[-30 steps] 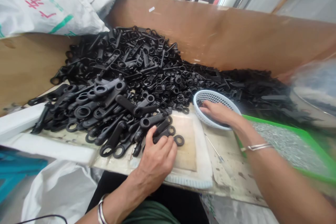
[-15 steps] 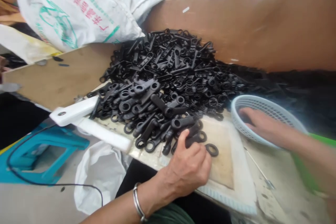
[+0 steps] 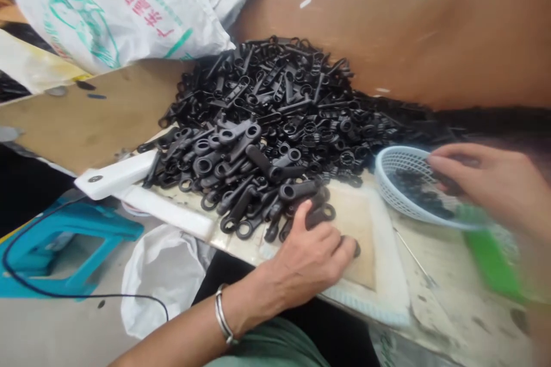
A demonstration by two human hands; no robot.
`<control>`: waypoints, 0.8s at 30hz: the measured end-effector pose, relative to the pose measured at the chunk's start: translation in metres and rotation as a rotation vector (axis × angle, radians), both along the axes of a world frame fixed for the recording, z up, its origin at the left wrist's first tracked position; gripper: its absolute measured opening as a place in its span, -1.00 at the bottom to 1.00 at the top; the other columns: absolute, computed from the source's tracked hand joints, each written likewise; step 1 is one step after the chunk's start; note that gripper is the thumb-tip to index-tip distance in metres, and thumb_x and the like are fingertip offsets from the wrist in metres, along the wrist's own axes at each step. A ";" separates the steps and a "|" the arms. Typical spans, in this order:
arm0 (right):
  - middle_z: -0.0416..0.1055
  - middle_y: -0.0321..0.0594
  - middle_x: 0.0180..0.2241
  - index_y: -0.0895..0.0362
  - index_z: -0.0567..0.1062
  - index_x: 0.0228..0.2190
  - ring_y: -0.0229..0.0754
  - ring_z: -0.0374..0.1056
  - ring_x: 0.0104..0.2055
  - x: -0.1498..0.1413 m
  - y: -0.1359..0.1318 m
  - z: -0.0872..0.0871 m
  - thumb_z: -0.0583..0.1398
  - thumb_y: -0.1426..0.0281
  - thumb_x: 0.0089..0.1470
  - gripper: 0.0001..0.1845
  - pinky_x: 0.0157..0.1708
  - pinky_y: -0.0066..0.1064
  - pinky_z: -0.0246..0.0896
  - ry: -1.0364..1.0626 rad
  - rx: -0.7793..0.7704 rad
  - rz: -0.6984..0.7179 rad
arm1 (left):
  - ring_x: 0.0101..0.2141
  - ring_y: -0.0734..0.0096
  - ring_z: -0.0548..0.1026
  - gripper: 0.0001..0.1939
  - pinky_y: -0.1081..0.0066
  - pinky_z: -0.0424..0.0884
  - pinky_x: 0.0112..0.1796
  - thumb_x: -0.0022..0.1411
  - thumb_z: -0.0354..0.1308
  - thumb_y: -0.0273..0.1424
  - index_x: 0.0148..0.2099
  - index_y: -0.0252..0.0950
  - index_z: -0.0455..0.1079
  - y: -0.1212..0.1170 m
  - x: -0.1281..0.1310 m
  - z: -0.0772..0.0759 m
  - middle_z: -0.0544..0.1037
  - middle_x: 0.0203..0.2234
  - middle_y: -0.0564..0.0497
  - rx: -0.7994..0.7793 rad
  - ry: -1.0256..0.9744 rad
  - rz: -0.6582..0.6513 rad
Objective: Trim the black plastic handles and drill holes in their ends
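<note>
Left hand point(image 3: 316, 255): palm down, fingers bent, one finger raised apart from the others. It lies at the front edge of the black plastic levers point(image 3: 241, 200), over the board point(image 3: 365, 241). A dark ring point(image 3: 357, 248), mostly covered, shows at its fingers. The undersides of the fingers are hidden; whether the hand grips a part cannot be told.

Right hand point(image 3: 482, 175): blurred, located over the right side of the light-blue perforated basket point(image 3: 400, 200). Thumb and fingers are drawn together to a narrow opening. A dark patch shows at the fingertips; whether it is a held piece cannot be told. Small black parts point(image 3: 419, 189) lie inside the basket.

Surroundings: the levers, each with a ring-shaped end, form a front heap to the left of the board. A taller pile of black parts point(image 3: 279, 80) stands behind them, against the brown panel point(image 3: 413, 34). The board lies on a pale mat point(image 3: 394, 281). A thin metal-coloured rod point(image 3: 414, 257) lies on the worktable point(image 3: 456, 298), between the mat and a green tray point(image 3: 493, 264). The right hand and forearm partly obstruct the view of basket and tray. A printed white sack point(image 3: 129, 11) overhangs the rear left; white foam strips point(image 3: 163, 209) lie at the near left edge.
</note>
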State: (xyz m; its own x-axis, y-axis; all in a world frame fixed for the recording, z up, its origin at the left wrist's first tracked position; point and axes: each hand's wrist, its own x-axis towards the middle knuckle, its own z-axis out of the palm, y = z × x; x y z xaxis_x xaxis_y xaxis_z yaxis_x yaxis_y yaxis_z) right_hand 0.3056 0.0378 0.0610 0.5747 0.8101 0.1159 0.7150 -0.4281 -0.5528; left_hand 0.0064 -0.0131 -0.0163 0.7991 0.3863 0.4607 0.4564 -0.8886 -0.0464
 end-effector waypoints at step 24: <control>0.46 -0.16 0.08 0.07 0.52 -0.04 -0.01 0.47 -0.04 -0.081 -0.058 -0.040 0.10 0.34 0.30 -0.73 -0.14 -0.24 0.37 -0.500 0.073 0.713 | -0.34 0.45 0.36 -0.86 -0.10 -0.10 0.28 0.43 0.03 -0.43 -0.12 -0.35 0.41 -0.019 -0.017 -0.007 0.50 -0.42 0.09 -0.057 -0.180 0.121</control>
State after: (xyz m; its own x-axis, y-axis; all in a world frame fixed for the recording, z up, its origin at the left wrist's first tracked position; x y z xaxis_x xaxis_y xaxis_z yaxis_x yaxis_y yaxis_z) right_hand 0.2246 -0.0202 0.0213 -0.1986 0.9380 0.2842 0.9648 0.2381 -0.1115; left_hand -0.0102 -0.0320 -0.0237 0.6525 0.5036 0.5662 0.5560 -0.8259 0.0939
